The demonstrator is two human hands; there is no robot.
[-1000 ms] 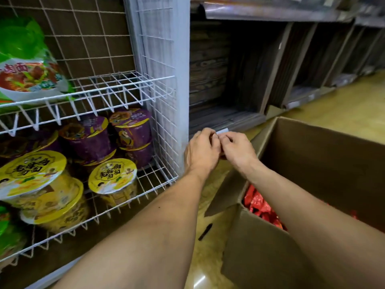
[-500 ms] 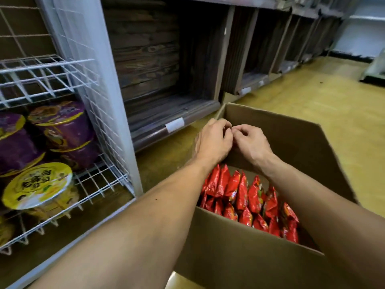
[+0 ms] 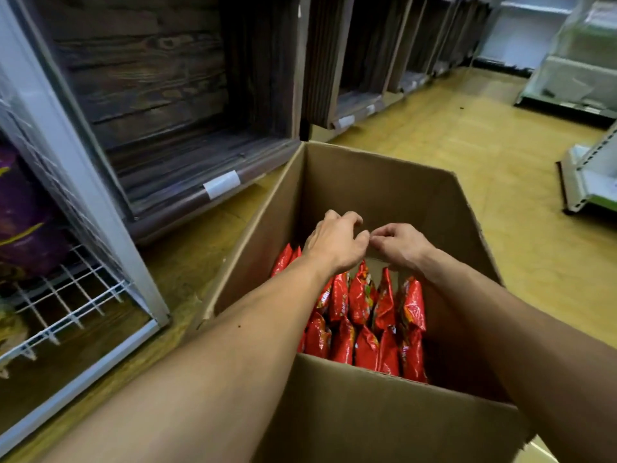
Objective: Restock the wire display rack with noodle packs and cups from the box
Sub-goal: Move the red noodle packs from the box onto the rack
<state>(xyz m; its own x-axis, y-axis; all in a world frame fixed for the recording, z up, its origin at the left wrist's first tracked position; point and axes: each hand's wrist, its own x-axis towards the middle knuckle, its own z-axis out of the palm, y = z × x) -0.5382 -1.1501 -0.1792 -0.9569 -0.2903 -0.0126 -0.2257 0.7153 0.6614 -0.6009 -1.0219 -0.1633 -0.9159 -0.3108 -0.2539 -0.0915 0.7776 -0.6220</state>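
An open cardboard box point(image 3: 380, 192) stands on the floor in front of me. Several red noodle packs point(image 3: 362, 324) stand upright in rows in its near half. Both my hands hover just above the packs, inside the box. My left hand point(image 3: 334, 243) and my right hand point(image 3: 402, 245) meet at the fingertips, fingers loosely curled, with nothing visible in either. The white wire rack point(image 3: 71, 300) is at the left edge, with purple noodle cups point(image 3: 23, 222) on its lower shelf.
Dark wooden shelf bays point(image 3: 160, 95) run along the wall behind the box, their front rail carrying a white label point(image 3: 221, 184). Yellow floor point(image 3: 500, 155) stretches to the right. White metal shelving point(image 3: 591, 182) stands at the right edge.
My view has swung right, from the rack to the box. Both hands, still together, have moved from beside the rack to above the red packs inside the box.
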